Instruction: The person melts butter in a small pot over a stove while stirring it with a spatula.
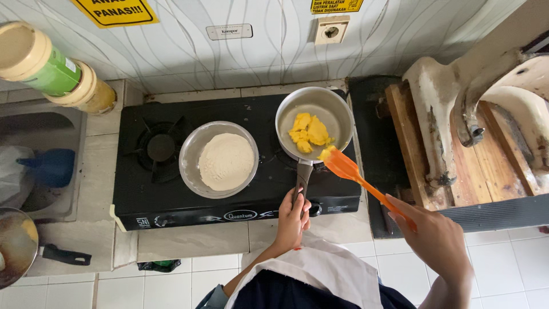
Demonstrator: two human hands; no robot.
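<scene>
Your left hand (291, 220) is gripping the handle of the small pan (314, 123), closed around it, at the stove's (137, 194) front right. Your right hand (437, 243) is clasping an orange spatula (357, 174), its blade touching the pan's near rim beside the yellow butter (309, 133). A bowl of flour (219, 159) is sitting just left of the pan.

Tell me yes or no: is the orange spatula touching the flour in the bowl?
No. The spatula in the right hand hangs by the pan rim, apart from the bowl of flour.
</scene>
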